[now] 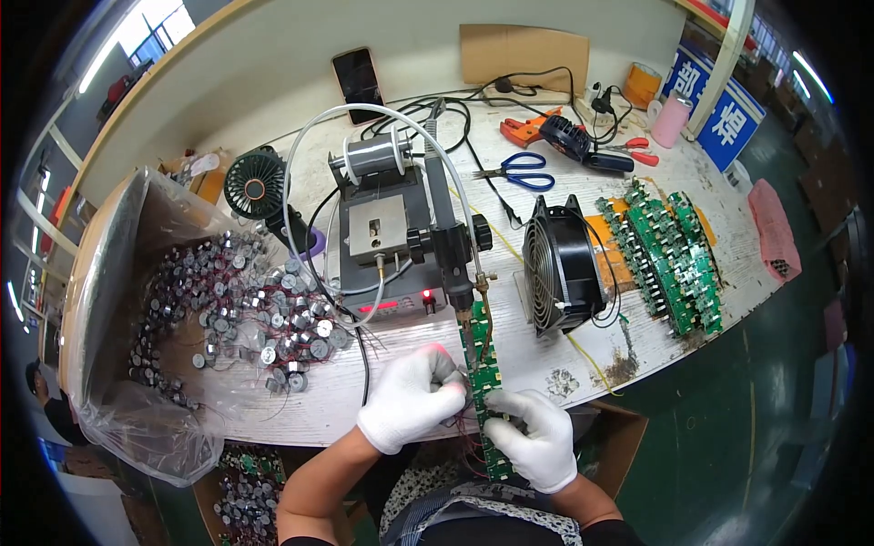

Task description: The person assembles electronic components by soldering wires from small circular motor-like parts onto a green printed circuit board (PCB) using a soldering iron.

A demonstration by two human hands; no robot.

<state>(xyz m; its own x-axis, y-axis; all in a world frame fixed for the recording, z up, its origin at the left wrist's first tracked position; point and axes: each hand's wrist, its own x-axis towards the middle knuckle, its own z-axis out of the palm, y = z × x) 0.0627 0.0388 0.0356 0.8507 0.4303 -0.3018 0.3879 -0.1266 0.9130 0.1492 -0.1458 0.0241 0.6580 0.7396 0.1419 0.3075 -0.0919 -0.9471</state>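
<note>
Motors [269, 355] lie heaped at a box [96, 291] left of the left hand [412, 400]; a spool [375, 156] stands beyond that hand. The left fingers pinch narrow; what they hold, I cannot tell. The green board [485, 375] lies between the 2 hands. The right hand [535, 439] touches its right side, fingertips slightly parted; whether it grips, I cannot tell. Beyond that hand stand a fan [560, 264] and, farther right, more boards [651, 259].

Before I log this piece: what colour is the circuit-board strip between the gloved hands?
The circuit-board strip is green, best seen in the head view.
</note>
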